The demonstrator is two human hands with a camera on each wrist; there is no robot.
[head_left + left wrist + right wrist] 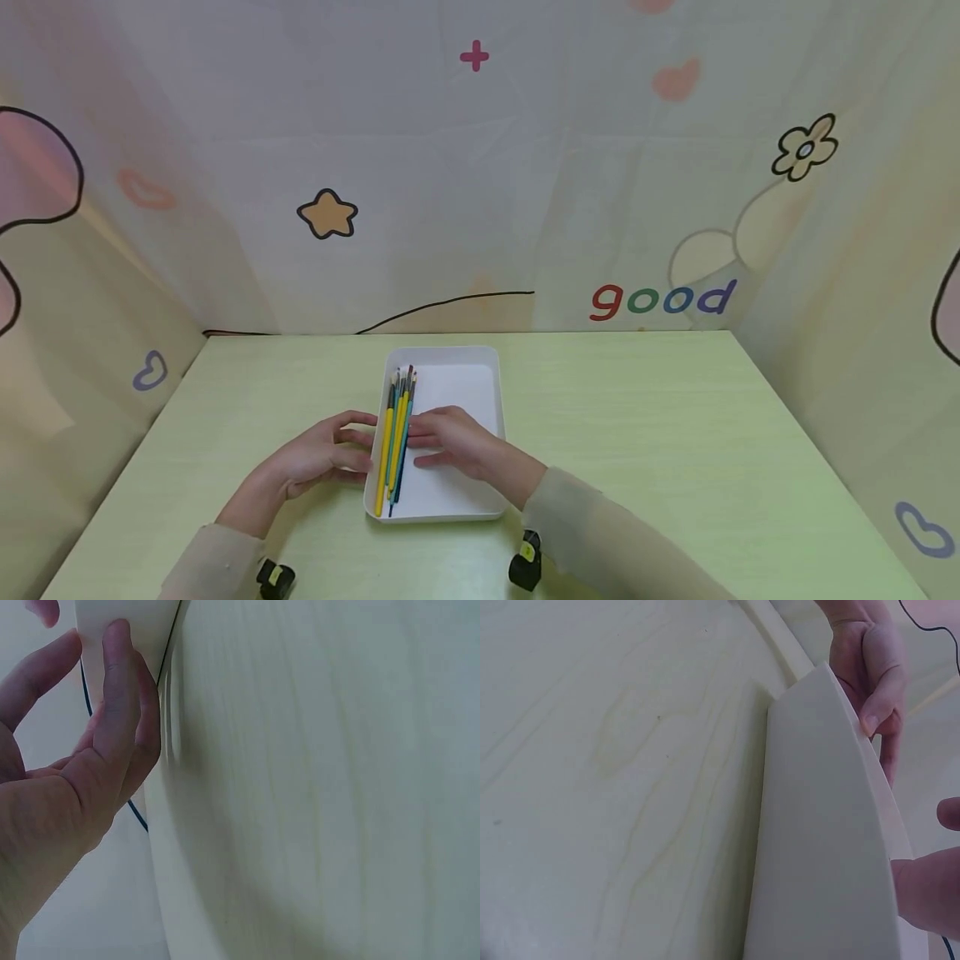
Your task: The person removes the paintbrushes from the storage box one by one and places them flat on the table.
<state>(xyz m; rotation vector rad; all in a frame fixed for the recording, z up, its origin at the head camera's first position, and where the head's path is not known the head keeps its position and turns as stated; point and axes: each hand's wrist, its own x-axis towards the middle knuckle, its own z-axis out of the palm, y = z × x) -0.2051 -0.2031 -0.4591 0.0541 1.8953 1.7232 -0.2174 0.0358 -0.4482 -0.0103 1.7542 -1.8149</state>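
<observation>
On the pale backdrop (pixel 420 167), at lower right, the word "good" (pixel 664 302) is printed in red, green, blue and violet letters; higher stands one pinkish-red plus sign (pixel 475 56).

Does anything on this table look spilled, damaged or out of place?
Nothing stands out. The white tray shows no visible damage, and the slim yellow and blue-green brushes or pencils lie bunched inside along its left side, none spilled onto the table.
</observation>
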